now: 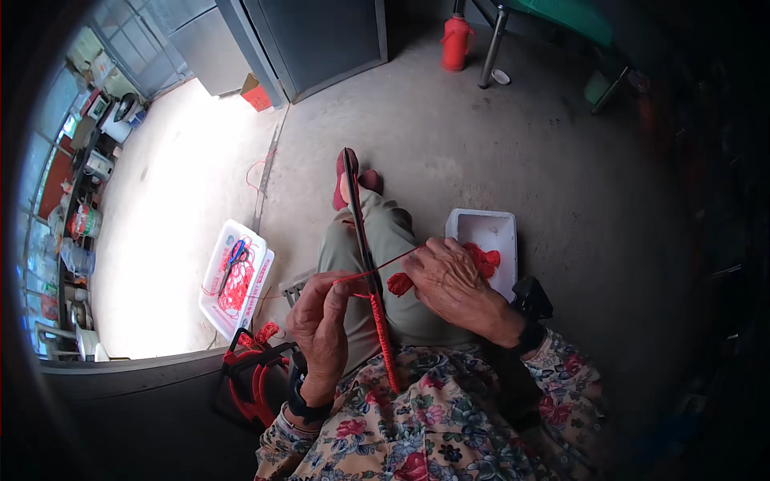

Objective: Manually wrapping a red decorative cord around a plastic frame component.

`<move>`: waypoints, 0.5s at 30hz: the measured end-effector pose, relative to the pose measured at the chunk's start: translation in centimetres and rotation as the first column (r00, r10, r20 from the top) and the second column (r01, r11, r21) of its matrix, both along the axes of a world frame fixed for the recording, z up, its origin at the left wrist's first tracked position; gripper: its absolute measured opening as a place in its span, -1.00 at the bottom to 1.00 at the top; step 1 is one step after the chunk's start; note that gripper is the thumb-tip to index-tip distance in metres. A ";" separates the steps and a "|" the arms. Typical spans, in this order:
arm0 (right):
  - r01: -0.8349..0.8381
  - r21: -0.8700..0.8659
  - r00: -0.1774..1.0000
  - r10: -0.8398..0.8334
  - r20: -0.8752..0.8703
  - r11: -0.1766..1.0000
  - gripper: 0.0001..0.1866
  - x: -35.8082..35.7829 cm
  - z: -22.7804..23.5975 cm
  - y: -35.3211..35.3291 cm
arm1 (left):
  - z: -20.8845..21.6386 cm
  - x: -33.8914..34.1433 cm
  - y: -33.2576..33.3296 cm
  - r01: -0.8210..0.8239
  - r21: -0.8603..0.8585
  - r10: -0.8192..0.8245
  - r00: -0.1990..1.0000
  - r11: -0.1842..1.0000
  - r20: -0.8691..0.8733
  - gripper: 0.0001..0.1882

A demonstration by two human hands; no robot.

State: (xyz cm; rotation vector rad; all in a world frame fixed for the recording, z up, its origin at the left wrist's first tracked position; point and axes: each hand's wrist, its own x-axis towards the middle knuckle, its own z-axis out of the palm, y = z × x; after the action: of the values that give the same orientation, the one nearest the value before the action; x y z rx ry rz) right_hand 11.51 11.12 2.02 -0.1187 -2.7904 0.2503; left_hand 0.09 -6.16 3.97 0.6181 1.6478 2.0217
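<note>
A long dark strip runs upward over my legs. Its near part is wrapped in a tight red braid that reaches down to my floral top. My left hand is closed beside the strip, thumb and finger pinching red cord where the braid begins. From there a thin red cord stretches across the strip to my right hand, whose fingers are curled on it. A small red cord bundle hangs by the right fingertips. My right palm is turned down, so the grip inside is hidden.
At left, a white tray holds tangled red cord and blue-handled scissors. A white foam box with a red cord bundle stands at right. A black frame with red loops is near my left forearm. A red flask stands farther off.
</note>
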 end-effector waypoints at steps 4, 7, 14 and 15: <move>0.065 0.027 0.991 -0.061 -0.122 0.998 -0.80 -4.6 -3.4 -0.9 | -0.4 -0.6 -0.1 0.011 -0.181 -0.042 0.985 0.983 -0.167 -0.88; 0.009 -0.223 0.990 -0.040 -0.136 0.975 -0.76 -6.4 -4.9 -1.6 | 0.5 -1.1 0.1 -0.029 -0.350 -0.149 0.870 0.936 -0.469 -0.85; -0.304 -0.339 0.940 0.224 -0.256 0.890 -0.79 -5.8 -5.2 -1.4 | 2.3 -1.6 0.4 0.071 -0.440 -0.247 0.900 0.895 -0.358 -0.82; -0.317 -0.465 0.940 0.209 -0.269 0.827 -0.77 -5.8 -5.7 -1.5 | 2.3 -1.6 0.6 0.071 -0.400 -0.251 0.872 0.914 -0.420 -0.84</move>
State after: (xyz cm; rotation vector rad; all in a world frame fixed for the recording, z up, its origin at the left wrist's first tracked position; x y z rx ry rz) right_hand 5.71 9.60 -3.72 0.1686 -2.4591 1.0021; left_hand -1.53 -5.60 6.32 1.1182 2.0982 1.4433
